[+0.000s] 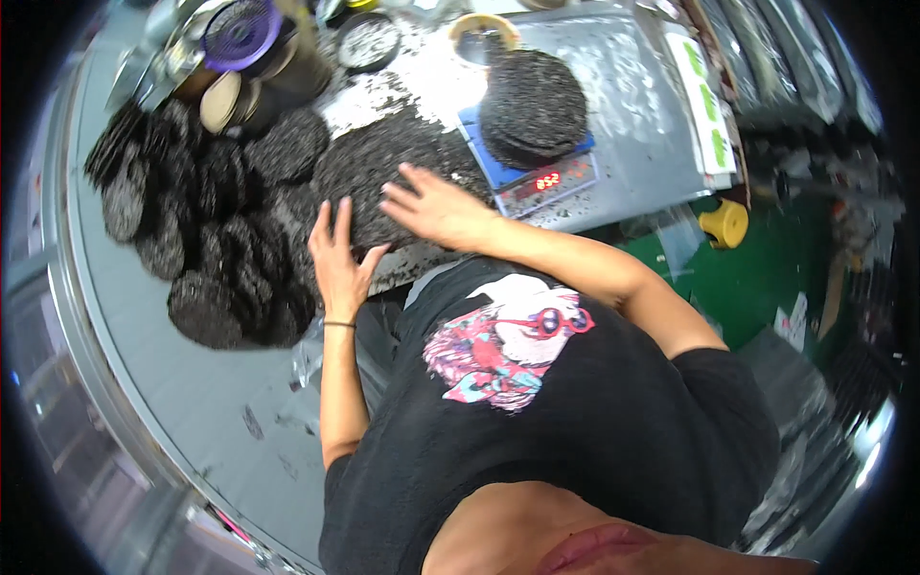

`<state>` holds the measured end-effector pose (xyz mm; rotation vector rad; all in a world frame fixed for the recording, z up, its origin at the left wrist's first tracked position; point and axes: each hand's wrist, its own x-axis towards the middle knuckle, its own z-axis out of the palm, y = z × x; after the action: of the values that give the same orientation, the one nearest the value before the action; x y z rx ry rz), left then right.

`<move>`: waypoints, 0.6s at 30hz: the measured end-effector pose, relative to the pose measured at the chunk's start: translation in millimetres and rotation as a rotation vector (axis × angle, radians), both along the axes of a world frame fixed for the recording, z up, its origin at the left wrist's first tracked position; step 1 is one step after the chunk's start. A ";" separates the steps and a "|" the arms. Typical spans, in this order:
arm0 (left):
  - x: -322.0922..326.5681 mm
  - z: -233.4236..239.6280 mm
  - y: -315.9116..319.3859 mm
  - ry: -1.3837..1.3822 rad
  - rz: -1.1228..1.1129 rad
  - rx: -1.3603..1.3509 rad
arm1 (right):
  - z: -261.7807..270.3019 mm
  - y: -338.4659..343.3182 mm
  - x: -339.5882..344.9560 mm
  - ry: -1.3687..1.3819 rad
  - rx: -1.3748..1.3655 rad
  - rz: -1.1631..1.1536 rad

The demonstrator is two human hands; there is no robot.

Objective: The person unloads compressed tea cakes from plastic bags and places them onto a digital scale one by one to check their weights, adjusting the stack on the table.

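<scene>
A broad, dark layer of what looks like dried seaweed [381,162] lies before me. My left hand [339,269] is at its near left edge, two fingers pointing away from me and the thumb out to the side. Flat over the right part of it is my right hand [435,208], with its fingers spread. Neither hand grips anything that I can see. Just beyond my right hand, a thick round stack of dark seaweed sheets [533,104] sits on a blue-topped digital scale [550,188] with a lit red display.
Several round dark stacks [205,309] crowd the left side of the grey table [180,402]. Behind them stand a purple basket-like container [241,32] and pale discs [221,102]. A yellow-rimmed bowl [483,39] is at the back. A yellow object [724,224] lies over the green floor [755,287].
</scene>
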<state>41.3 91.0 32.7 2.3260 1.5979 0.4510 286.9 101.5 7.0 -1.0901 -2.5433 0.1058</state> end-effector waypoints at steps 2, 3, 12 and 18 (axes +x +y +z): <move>-2.0 1.1 -3.2 -0.071 0.011 0.063 | -19.5 1.1 -4.8 -0.051 0.009 0.041; -6.5 3.4 -6.3 -0.098 0.030 0.104 | -18.4 0.0 -3.4 -0.016 -0.043 0.078; -17.8 -1.9 -5.4 -0.096 0.009 0.006 | 30.3 13.9 74.3 0.840 -0.338 -1.005; -34.8 -6.3 -1.2 -0.061 -0.066 -0.032 | -59.5 17.7 197.2 1.928 -0.638 -0.879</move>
<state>6.5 89.8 26.4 2.3106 1.4850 0.4727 484.1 119.2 -52.5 -1.1414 -0.2513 1.0807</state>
